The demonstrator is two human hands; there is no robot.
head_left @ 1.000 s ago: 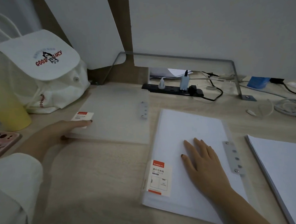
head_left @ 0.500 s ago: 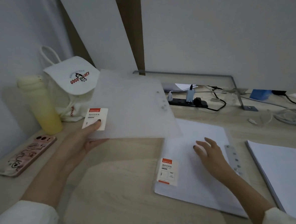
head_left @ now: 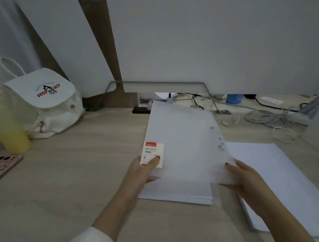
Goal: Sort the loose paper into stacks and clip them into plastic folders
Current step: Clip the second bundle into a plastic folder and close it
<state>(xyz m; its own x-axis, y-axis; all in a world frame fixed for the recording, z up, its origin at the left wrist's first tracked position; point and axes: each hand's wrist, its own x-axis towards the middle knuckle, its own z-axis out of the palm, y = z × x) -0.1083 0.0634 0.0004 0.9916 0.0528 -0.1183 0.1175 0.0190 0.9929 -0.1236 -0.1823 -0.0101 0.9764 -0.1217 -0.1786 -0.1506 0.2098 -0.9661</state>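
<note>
pinching the frosted plastic folder (head_left: 186,141) two-handed: left hand (head_left: 141,170) at near-left corner, thumb on the red-white label (head_left: 152,153); right hand (head_left: 246,177) at near-right corner, thumb on top. hovering it over the white paper stack (head_left: 178,192), mid bench (head_left: 82,163). thin, translucent, smooth rectangle; metal studs (head_left: 219,141) down right edge. probably light, floppy, slick: grip at both near corners, hold level.

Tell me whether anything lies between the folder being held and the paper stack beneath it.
Nothing visible does. The left hand and right hand hold the plastic folder by its near corners, right above the paper stack on the desk; the stack's covered part is hidden.
</note>
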